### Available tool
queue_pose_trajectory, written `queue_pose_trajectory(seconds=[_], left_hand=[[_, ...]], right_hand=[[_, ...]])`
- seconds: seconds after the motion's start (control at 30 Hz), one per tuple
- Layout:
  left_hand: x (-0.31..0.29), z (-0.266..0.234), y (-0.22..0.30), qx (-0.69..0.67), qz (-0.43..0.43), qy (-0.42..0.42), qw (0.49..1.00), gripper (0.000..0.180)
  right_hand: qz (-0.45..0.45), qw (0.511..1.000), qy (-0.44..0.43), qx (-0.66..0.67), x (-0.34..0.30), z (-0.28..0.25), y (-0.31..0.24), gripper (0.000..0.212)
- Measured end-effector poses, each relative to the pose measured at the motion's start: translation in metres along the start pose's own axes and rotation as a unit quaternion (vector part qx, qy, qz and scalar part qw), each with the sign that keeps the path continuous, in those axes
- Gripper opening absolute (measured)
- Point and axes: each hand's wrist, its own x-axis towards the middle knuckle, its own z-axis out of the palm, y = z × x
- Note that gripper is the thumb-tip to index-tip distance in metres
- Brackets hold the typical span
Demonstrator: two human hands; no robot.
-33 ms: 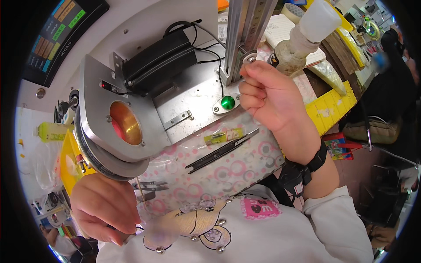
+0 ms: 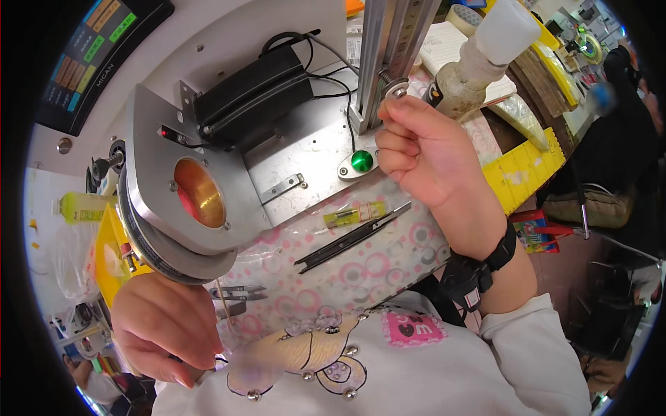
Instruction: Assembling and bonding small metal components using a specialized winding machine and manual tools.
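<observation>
**Crowded workroom, little spare space, sharp things close by**

Pink-and-grey circle-patterned sheeting covers the bench, in front of an upright silver metal housing with a copper-coloured round opening. Of the 2 bare hands, the right hand is raised beside a grey slotted metal post. Its grip is closed, thumb against curled forefinger, just below a small round silver washer with a spring on that post; whether they touch, or anything is pinched, I cannot tell.

The left hand is beneath a thick grey round disc on the housing's near side. Its fingers bend downward; I cannot tell whether that grip is open or holding something.

Several slips seem possible. A turning disc could scrape the left knuckles, since they sit so close. Lowering the right hand carelessly could press the glowing green round button just beside it, or meet the silvery tip of the slim black cutter lying uncovered. Reaching across could also knock the small metal snips or the clear yellow-green packet.
</observation>
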Motion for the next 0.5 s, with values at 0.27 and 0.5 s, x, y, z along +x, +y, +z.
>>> queue_pose_trajectory(seconds=[0.27,0.5], left_hand=[[-0.007,0.004,0.004,0.004,-0.008,0.016,1.000,0.026],[-0.012,0.004,0.003,0.019,0.000,0.003,1.000,0.027]], right_hand=[[-0.012,1.000,-0.002,0.010,-0.007,-0.001,0.008,0.010],[-0.328,0.870,0.078,-0.361,-0.005,0.003,0.031,0.013]])
